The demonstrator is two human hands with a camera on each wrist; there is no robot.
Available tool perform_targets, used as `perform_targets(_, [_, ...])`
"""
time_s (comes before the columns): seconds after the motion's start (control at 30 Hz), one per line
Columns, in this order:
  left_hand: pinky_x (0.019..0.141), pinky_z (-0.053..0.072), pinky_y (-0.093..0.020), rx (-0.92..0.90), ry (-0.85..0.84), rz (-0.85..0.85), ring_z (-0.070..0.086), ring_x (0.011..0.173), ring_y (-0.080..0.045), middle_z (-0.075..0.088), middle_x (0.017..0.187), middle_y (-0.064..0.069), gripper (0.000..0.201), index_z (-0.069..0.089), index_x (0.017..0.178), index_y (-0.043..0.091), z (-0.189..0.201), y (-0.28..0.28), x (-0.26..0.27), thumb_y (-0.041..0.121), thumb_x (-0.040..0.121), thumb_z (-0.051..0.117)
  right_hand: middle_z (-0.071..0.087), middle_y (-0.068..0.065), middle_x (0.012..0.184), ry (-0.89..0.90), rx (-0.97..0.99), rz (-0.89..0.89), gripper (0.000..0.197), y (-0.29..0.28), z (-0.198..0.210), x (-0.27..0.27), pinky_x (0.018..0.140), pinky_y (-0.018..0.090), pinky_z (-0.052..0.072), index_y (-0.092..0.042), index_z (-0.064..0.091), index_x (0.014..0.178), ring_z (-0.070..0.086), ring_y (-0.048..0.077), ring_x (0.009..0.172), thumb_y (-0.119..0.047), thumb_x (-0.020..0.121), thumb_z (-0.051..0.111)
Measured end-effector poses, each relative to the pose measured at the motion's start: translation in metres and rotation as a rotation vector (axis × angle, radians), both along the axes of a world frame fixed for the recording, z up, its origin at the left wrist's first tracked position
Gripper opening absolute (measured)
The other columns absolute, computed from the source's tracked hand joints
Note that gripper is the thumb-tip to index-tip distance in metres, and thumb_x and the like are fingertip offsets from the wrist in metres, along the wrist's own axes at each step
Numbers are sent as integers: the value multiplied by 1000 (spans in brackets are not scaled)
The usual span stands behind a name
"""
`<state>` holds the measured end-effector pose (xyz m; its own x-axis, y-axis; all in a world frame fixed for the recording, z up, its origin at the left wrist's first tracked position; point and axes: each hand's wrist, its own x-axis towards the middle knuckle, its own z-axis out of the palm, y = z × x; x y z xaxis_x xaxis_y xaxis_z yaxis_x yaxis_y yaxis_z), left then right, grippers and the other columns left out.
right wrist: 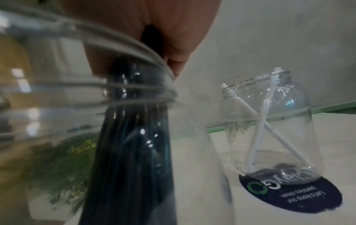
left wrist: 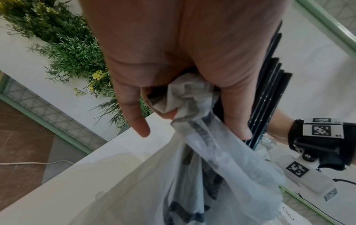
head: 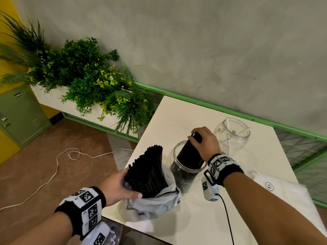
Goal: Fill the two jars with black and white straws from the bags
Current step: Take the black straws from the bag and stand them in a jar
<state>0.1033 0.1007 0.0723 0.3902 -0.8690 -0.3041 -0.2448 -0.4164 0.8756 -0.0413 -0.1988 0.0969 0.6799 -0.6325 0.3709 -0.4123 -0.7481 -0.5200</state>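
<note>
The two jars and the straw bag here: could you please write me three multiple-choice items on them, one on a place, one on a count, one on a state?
1. Where is the bundle of black straws that the right hand holds?
A. Flat on the table
B. Standing in the near jar
C. Inside the far jar

2. How many white straws are in the far jar?
A. None
B. Two
C. A full bundle

3. What is the left hand doing?
A. Gripping the bag of black straws
B. Resting flat on the table
C. Holding a jar lid

Answers:
1 B, the bundle leans through the near jar's mouth under the right hand's grip.
2 B, the right wrist view shows two crossed white straws.
3 A, the left wrist view shows fingers bunching the bag's fabric.
</note>
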Motion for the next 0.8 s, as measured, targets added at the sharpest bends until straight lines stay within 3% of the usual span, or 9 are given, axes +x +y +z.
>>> perform_targets(0.13, [88, 44, -15, 15, -37, 6, 55, 105, 5, 63, 109, 19, 90, 50, 105, 43, -5, 0, 3, 77, 25, 76, 57, 3, 101, 6, -36, 11, 19, 0, -1, 0, 79, 29, 44, -11, 65, 103, 54, 21, 91, -23, 88, 66])
perform_targets(0.3, [101, 44, -32, 19, -38, 11, 57, 110, -4, 63, 113, 19, 91, 49, 106, 46, -8, 0, 1, 78, 25, 76, 52, 6, 121, 107, -59, 12, 36, -1, 1, -1, 91, 30, 39, -17, 59, 121, 47, 24, 110, -30, 89, 65])
perform_targets(0.43, [102, 43, -34, 27, -54, 6, 57, 112, -8, 63, 115, 16, 89, 48, 104, 47, -5, -1, -1, 79, 26, 75, 56, 10, 113, 209, -119, 125, 29, -1, -3, 1, 88, 36, 43, -12, 61, 119, 52, 30, 106, -24, 92, 61])
perform_targets(0.6, [104, 43, -36, 30, -53, -6, 56, 114, -8, 62, 118, 13, 94, 47, 110, 43, -5, 0, -3, 79, 28, 75, 57, 19, 101, 149, -187, 108, 19, -4, -2, 10, 85, 42, 44, 0, 63, 107, 52, 38, 95, -11, 93, 58])
perform_targets(0.7, [104, 42, -34, 20, -51, -11, 56, 115, -7, 62, 118, 14, 95, 47, 112, 42, -5, 0, -4, 79, 29, 75, 59, 16, 108, 227, -213, 110, 24, -8, -1, 11, 87, 47, 44, -6, 63, 114, 50, 38, 99, -17, 93, 58])
perform_targets(0.8, [101, 42, -27, 9, -40, -20, 56, 113, -5, 60, 114, 21, 91, 46, 106, 46, -2, -1, -5, 80, 26, 73, 54, 9, 123, 266, -186, 27, 35, -3, 6, 9, 94, 44, 38, -17, 56, 127, 44, 33, 113, -27, 93, 57])
